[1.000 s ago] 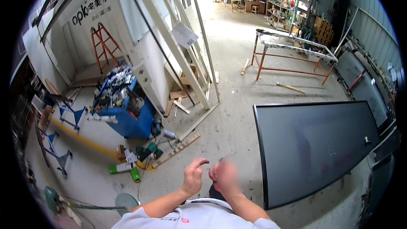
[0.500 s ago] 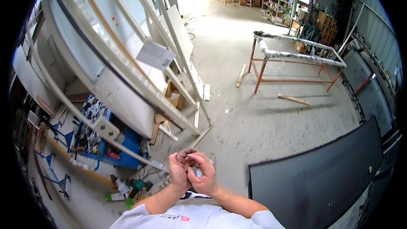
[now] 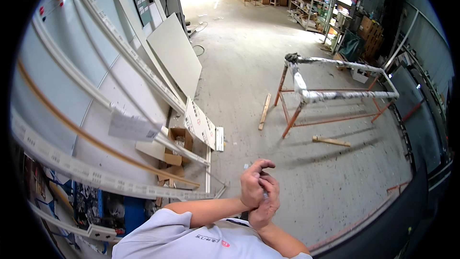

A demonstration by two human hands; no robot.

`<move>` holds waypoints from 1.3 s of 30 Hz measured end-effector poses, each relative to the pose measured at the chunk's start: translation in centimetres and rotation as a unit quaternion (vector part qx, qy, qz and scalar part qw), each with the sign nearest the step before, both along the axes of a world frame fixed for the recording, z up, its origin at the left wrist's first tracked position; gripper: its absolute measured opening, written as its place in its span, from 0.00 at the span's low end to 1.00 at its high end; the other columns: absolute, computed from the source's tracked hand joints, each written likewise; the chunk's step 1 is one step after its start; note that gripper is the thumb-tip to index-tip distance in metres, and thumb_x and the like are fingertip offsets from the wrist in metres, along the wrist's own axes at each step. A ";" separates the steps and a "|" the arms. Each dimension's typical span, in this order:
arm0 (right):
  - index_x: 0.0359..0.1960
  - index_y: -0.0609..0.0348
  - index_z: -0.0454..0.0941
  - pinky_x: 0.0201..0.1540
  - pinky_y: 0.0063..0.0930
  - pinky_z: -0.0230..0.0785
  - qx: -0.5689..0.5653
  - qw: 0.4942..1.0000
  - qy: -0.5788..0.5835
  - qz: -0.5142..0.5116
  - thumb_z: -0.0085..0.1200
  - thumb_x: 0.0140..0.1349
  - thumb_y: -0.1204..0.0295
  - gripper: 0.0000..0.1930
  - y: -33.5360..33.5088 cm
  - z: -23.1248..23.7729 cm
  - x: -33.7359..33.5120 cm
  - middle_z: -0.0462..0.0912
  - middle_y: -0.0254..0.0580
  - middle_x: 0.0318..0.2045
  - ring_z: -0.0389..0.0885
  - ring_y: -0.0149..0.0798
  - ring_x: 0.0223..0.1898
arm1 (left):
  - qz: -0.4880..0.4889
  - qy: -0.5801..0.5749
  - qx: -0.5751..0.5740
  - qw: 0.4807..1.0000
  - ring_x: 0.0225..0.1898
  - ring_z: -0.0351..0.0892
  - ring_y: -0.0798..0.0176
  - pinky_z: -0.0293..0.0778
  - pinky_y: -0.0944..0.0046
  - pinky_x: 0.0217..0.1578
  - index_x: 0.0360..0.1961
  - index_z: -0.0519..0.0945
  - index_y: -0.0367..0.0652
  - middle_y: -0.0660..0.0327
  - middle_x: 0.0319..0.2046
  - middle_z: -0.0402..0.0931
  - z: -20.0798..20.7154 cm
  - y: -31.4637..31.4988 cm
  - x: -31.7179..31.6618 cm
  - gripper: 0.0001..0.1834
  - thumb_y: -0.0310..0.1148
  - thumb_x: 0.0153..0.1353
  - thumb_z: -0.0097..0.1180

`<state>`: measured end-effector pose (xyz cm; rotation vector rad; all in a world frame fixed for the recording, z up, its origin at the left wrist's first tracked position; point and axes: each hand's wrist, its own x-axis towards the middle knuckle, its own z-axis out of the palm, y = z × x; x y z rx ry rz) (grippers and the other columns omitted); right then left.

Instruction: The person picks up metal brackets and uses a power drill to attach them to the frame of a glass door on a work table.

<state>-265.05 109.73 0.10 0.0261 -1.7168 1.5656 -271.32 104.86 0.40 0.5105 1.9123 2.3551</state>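
Held together in front of my chest, my left hand (image 3: 252,184) and my right hand (image 3: 266,207) are both curled and touching. The left fingers bend over toward the right hand, with the index finger (image 3: 265,164) curving out on top. A small pale, clear-looking bit (image 3: 265,195) shows between the two hands, too little of it visible to name. The right fingers wrap close against the left palm, and most of what they may hold is hidden.
Long pale profiles (image 3: 139,72) lean along the left, one bearing a paper label (image 3: 129,125). A rust-red metal frame (image 3: 297,115) with a wrapped top stands ahead right. Wood strips (image 3: 331,141) lie on the floor. A dark panel (image 3: 383,225) is at lower right, an open cardboard box (image 3: 178,145) at left.
My hands have shifted right and turned, the left now higher over the right. The view has moved forward, bringing the metal frame nearer, while the dark panel slides toward the lower right.
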 end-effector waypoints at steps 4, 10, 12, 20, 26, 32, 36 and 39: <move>0.48 0.70 0.79 0.57 0.43 0.72 -0.059 0.998 0.010 0.027 0.40 0.74 0.58 0.24 4.5 -0.2 -15.7 0.80 0.60 0.50 0.80 0.54 0.51 | 0.101 0.217 0.003 0.971 0.44 0.77 0.55 0.75 0.58 0.46 0.44 0.78 0.26 0.47 0.43 0.78 0.0 5.3 -16.7 0.26 0.41 0.63 0.40; 0.35 0.69 0.80 0.50 0.38 0.73 -0.188 0.955 0.007 0.229 0.40 0.79 0.58 0.25 9.2 2.5 -40.2 0.83 0.56 0.41 0.82 0.48 0.43 | 0.182 0.249 -0.092 0.947 0.47 0.75 0.53 0.73 0.57 0.50 0.44 0.76 0.26 0.46 0.45 0.76 3.7 6.5 -38.6 0.26 0.44 0.64 0.41; 0.24 0.66 0.77 0.43 0.35 0.72 -0.259 0.922 0.020 0.286 0.43 0.79 0.55 0.29 9.5 3.7 -47.9 0.82 0.52 0.32 0.80 0.43 0.35 | 0.185 0.198 -0.037 0.962 0.47 0.74 0.55 0.72 0.58 0.51 0.46 0.75 0.25 0.47 0.47 0.75 4.3 5.8 -44.0 0.27 0.44 0.65 0.40; 0.15 0.59 0.65 0.18 0.33 0.54 -0.266 0.870 -0.060 0.412 0.47 0.78 0.54 0.32 11.7 -1.6 -78.3 0.69 0.42 0.12 0.62 0.35 0.13 | 0.219 0.018 0.047 0.974 0.46 0.78 0.61 0.72 0.63 0.51 0.43 0.79 0.26 0.52 0.41 0.79 -5.2 4.3 -68.7 0.21 0.33 0.65 0.39; 0.27 0.61 0.69 0.15 0.30 0.54 -0.295 0.844 -0.243 0.377 0.42 0.78 0.71 0.16 11.3 5.7 -98.4 0.66 0.38 0.11 0.61 0.32 0.11 | 0.208 0.042 -0.003 0.977 0.43 0.79 0.60 0.75 0.61 0.47 0.44 0.81 0.30 0.53 0.40 0.79 2.9 4.6 -91.7 0.18 0.31 0.65 0.42; 0.47 0.64 0.72 0.20 0.31 0.65 -0.388 0.830 -0.182 0.357 0.45 0.72 0.76 0.07 14.4 2.7 -115.4 0.75 0.41 0.20 0.71 0.32 0.18 | 0.139 0.249 -0.047 0.957 0.42 0.79 0.46 0.77 0.55 0.45 0.44 0.78 0.28 0.47 0.42 0.78 2.5 4.8 -111.9 0.17 0.26 0.56 0.49; 0.57 0.67 0.70 0.41 0.33 0.80 -0.488 0.802 -0.230 0.256 0.46 0.65 0.78 0.18 11.9 3.1 -128.3 0.82 0.49 0.38 0.82 0.39 0.37 | 0.105 0.334 -0.120 0.929 0.43 0.79 0.42 0.77 0.50 0.47 0.43 0.78 0.28 0.47 0.41 0.79 2.8 5.2 -124.4 0.18 0.27 0.51 0.54; 0.61 0.70 0.69 0.63 0.36 0.72 -0.487 0.749 -0.218 0.394 0.41 0.64 0.78 0.23 12.1 0.1 -139.3 0.78 0.55 0.57 0.78 0.46 0.59 | 0.164 0.385 -0.186 0.889 0.46 0.78 0.41 0.75 0.46 0.54 0.43 0.78 0.28 0.45 0.41 0.78 2.5 5.1 -134.9 0.20 0.33 0.52 0.54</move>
